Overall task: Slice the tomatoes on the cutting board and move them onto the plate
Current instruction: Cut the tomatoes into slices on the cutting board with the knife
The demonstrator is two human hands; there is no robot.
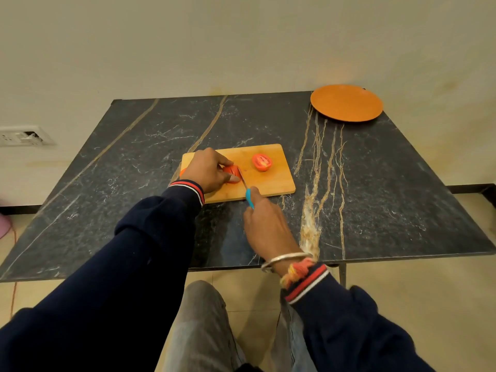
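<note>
A wooden cutting board (271, 181) lies mid-table. On its left part my left hand (208, 170) pins down a tomato half (232, 171), fingers curled over it. My right hand (264, 224) grips a knife by its blue handle (249, 197); the blade (242, 179) rests against the right side of the held tomato half. A second tomato half (262, 162) lies cut face up on the board's right part, apart from both hands. A bit of orange-red shows at the board's left edge, mostly hidden behind my left wrist. The orange plate (346, 102) sits bare at the far right corner.
The black marble table (375, 189) stands against a cream wall. Its near edge runs just above my knees. A wall socket (21, 135) is at the left. Tiled floor shows on both sides.
</note>
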